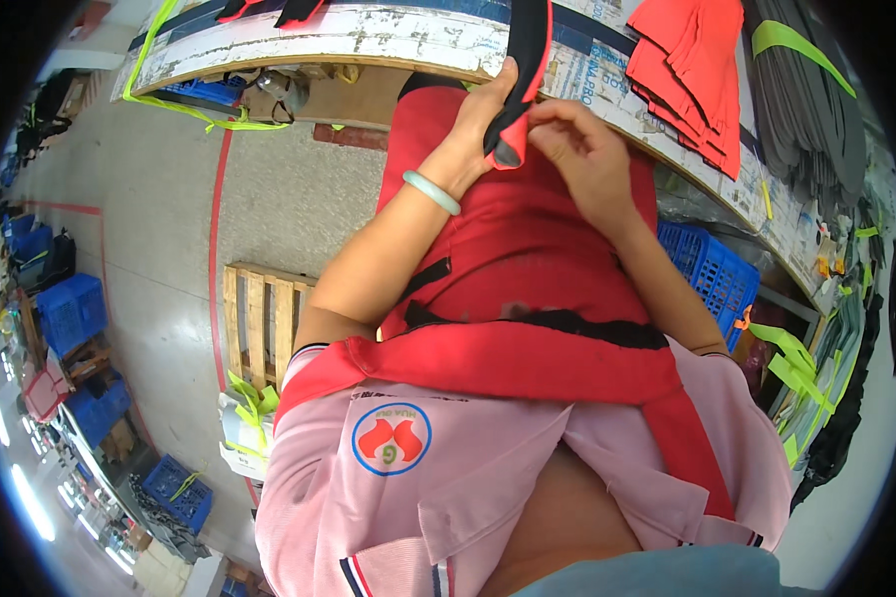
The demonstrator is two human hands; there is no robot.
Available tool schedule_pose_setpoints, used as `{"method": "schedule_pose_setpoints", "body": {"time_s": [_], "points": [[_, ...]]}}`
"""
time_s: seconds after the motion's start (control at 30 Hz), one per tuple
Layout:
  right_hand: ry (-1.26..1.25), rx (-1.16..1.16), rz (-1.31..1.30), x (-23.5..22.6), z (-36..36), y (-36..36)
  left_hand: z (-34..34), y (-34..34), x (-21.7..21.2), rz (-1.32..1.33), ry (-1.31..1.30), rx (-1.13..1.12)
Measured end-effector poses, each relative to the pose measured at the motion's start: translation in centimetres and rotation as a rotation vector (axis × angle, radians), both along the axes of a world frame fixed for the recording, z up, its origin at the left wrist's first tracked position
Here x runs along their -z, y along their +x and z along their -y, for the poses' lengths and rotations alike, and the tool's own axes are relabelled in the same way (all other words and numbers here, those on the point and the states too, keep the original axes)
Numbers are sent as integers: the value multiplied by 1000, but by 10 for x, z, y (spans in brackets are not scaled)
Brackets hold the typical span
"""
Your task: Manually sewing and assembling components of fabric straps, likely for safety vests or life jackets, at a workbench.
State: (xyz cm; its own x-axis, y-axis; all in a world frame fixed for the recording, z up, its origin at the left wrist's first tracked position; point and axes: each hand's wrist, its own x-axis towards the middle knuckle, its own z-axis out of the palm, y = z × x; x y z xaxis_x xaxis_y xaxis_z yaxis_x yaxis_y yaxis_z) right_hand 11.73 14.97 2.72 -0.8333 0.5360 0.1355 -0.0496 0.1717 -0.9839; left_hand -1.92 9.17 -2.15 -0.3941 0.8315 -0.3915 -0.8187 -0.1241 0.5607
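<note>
A long fabric strip (533, 60), black on one face and coral red on the other, hangs over the table's near edge. Its lower end is folded, showing a coral edge and a grey tip. My left hand (480, 117), with a pale bangle at the wrist, is closed around the strip near that end. Close by on the right is my right hand (582, 159), its fingers curled and pinched beside the strip's coral edge. Whatever lies between those fingertips is too small to make out. Both hands are above my red apron (528, 239).
The worn white-and-blue table (418, 40) runs across the front. Coral fabric pieces (692, 85) and a stack of dark grey pieces (806, 119) lie on its right. A blue crate (702, 264) sits below. Left are a wooden pallet (259, 318) and other blue crates (70, 313).
</note>
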Motion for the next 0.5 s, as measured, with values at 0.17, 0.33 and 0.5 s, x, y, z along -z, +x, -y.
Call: {"method": "schedule_pose_setpoints", "body": {"time_s": [0.17,0.33,0.5], "points": [[12,-53,-9,-4,3,-10,-5,8,-4,94,110,-20],[114,-137,110,-4,-5,-15,7,4,10,-273,112,-116],[369,-93,235,-18,-26,-25,66,9,-7,-752,-166,-394]]}}
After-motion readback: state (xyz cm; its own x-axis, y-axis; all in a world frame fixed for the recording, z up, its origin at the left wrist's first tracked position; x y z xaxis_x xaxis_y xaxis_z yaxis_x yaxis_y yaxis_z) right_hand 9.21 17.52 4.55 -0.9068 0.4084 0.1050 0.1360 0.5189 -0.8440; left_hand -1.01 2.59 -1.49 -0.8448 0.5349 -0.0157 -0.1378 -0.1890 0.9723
